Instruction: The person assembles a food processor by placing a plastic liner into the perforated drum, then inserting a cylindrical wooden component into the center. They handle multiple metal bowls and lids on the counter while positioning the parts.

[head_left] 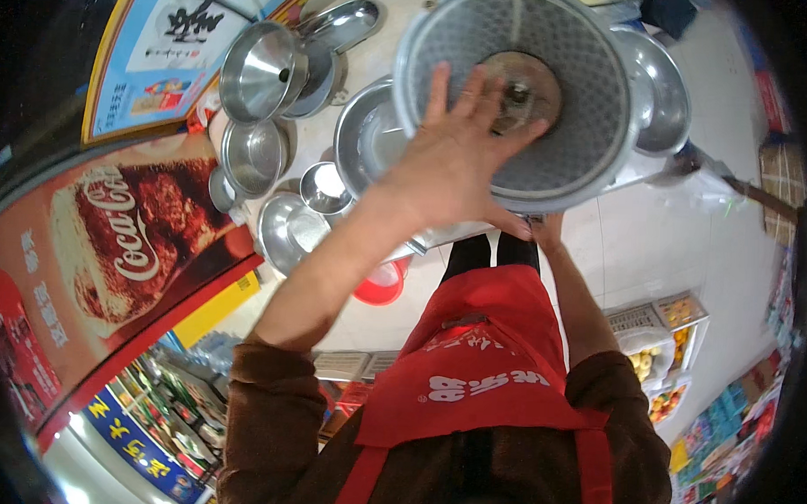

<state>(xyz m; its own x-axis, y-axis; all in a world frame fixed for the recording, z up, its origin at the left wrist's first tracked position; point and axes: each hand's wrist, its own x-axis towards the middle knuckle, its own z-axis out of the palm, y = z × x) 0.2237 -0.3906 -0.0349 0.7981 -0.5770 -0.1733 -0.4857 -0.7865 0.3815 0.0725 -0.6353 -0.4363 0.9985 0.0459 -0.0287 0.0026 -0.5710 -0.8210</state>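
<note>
A large grey round tub [586, 125] with a dotted inner wall stands in front of me, a hub [520, 94] at the centre of its floor. My left hand [456, 160] reaches over the tub's near left side, fingers spread and nothing in them. I cannot tell whether it touches the tub. Below the near rim is my right hand [549, 229], its fingers mostly hidden beneath the tub's edge. What it touches there does not show.
To the left stand a steel funnel [254, 69], a metal scoop [345, 23], a steel pot [251, 153] and several bowls. Another steel bowl [662, 92] sits right of the tub. A red basin [380, 285] lies lower, under the table edge. Crates of fruit [677, 310] stand at right.
</note>
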